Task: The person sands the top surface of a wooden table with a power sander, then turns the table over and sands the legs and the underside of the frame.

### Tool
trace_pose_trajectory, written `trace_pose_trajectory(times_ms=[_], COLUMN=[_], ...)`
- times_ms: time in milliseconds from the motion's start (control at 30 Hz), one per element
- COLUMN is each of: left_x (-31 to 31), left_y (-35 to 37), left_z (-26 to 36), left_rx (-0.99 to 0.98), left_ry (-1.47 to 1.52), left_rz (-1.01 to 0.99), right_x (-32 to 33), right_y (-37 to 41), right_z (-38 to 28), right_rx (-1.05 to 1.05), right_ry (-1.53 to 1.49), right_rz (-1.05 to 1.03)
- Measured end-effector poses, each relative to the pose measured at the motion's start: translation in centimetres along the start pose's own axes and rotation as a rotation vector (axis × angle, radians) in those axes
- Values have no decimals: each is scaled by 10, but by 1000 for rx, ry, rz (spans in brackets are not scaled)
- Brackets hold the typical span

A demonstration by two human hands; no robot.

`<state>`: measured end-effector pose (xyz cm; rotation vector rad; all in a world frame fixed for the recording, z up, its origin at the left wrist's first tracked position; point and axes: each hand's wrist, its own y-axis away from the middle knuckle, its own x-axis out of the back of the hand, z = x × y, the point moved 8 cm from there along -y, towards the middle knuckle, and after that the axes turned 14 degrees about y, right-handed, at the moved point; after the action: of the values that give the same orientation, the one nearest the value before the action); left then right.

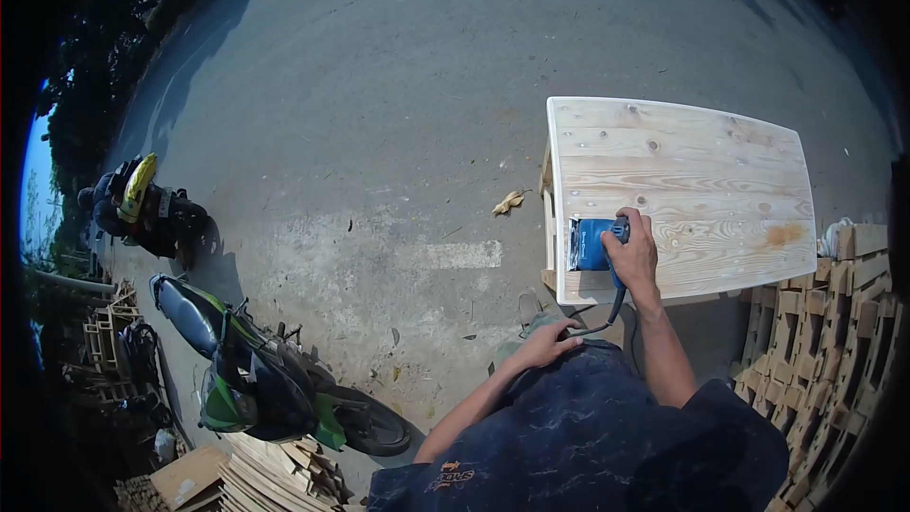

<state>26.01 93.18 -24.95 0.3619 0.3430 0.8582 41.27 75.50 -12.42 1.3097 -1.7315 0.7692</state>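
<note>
My right hand (634,253) is wrapped around the back of a blue electric sander (592,245). The sander sits on a pale wooden tabletop (682,171) with knots and visible grain, close to its left edge. From the tool a dark power cord (614,311) curves down toward my waist. There my left hand (552,340) is closed on the cord, low in front of my dark shirt and apart from the tabletop. A brownish patch (785,234) marks the wood near the right edge.
Stacked wooden pallets (806,332) stand close on the right. To the left are a green and black motorcycle (275,384) and, farther off, another motorcycle (156,213). Thin wooden boards (275,469) lie at the lower left. A dry leaf (509,202) rests on the pavement.
</note>
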Motion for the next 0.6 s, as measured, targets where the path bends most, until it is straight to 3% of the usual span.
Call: trace_pose_trajectory(times_ms=[300,600], left_x=[94,236], left_y=[-20,-33], left_z=[-29,-50], left_rx=[77,46], left_ry=[-281,-385], left_rz=[-139,-402], right_x=[-40,-68], right_y=[-24,-22], right_z=[-61,-124], right_rx=[-64,-353], right_ry=[155,213], right_rz=[-7,124])
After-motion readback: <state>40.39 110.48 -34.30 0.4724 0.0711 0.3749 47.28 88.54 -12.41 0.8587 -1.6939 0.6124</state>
